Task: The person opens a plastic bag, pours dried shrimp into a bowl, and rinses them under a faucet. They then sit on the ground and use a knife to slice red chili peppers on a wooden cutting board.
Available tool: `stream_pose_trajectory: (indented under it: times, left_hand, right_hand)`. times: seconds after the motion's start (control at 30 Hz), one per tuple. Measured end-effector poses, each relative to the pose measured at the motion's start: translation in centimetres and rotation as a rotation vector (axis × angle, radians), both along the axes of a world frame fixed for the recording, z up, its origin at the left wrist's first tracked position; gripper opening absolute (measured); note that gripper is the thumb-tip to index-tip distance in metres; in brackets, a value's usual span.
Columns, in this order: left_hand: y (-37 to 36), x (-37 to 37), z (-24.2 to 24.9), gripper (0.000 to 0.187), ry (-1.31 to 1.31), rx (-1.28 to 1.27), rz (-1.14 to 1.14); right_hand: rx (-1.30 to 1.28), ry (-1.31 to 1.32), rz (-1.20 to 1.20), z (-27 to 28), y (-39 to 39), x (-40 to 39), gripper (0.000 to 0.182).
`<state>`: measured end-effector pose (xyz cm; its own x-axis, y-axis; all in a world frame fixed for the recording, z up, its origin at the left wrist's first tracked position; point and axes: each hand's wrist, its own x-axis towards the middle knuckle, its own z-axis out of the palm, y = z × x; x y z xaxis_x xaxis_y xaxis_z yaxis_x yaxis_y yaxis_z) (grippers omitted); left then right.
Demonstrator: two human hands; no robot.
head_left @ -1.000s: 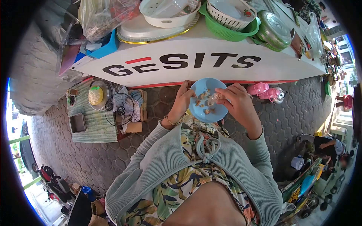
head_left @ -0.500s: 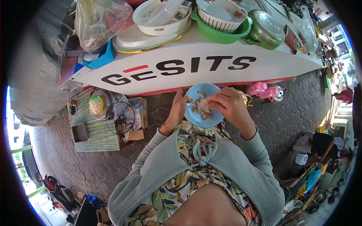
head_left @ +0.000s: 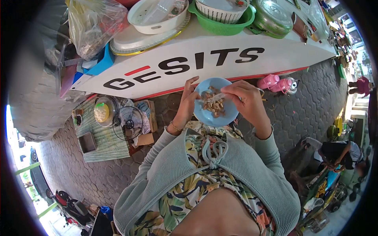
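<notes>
A light blue plate [head_left: 204,117] is held in front of my chest, with small brown pieces of food [head_left: 214,107] heaped in its middle. My left hand [head_left: 187,104] grips the plate's left rim, with the thumb by the inner edge. Over the plate's right side, my right hand [head_left: 246,100] pinches what looks like a clear plastic spoon [head_left: 217,96]. Its lower end touches the food, and the fingers cover its upper end.
Ahead stands a white counter [head_left: 185,67] bearing a green basin [head_left: 222,26], a white basin [head_left: 157,27] and a metal pot [head_left: 271,17]. A fan [head_left: 129,124] and a tray [head_left: 87,142] lie left. Pink jugs [head_left: 268,81] stand right, and a person [head_left: 340,153] sits beyond.
My right hand has lifted slightly from the food, and the clear spoon shows more plainly. The plate is tilted a little differently. The whole view has shifted slightly.
</notes>
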<state>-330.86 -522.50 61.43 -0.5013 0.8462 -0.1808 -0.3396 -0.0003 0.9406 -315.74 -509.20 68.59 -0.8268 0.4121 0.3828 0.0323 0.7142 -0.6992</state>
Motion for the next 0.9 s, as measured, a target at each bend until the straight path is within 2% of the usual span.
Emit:
stream_pose_trajectory:
  times: [0.23, 0.33, 0.53, 0.6, 0.73, 0.83, 0.9]
  left_hand:
    - [-0.2, -0.2, -1.4, 0.059, -0.036, -0.005, 0.016]
    - [-0.3, -0.1, -1.4, 0.057, -0.116, 0.033, 0.07]
    - [-1.4, -0.4, -1.3, 0.053, -0.153, 0.071, 0.105]
    - [-1.6, -0.6, -1.8, 0.052, -0.063, -0.027, 0.103]
    - [-1.9, -0.6, -2.4, 0.049, -0.116, 0.047, 0.126]
    - [-2.1, -0.8, -2.3, 0.049, -0.086, 0.04, 0.097]
    - [-1.8, -0.8, -2.7, 0.048, -0.077, 0.0, 0.079]
  right_hand:
    - [-0.027, -0.053, -0.044, 0.1, -0.1, 0.7, 0.023]
    - [-0.149, -0.112, -0.075, 0.4, -0.3, 0.4, 0.025]
    - [0.012, -0.121, -0.021, -0.2, -1.4, -0.6, 0.03]
    - [0.19, -0.135, 0.041, 0.0, -1.9, -1.2, 0.031]
    - [0.187, -0.144, 0.061, -0.5, -2.8, -1.8, 0.031]
    - [0.074, -0.141, 0.019, 0.1, -3.6, -1.6, 0.029]
    - [0.074, -0.143, 0.04, 0.0, -3.5, -1.1, 0.036]
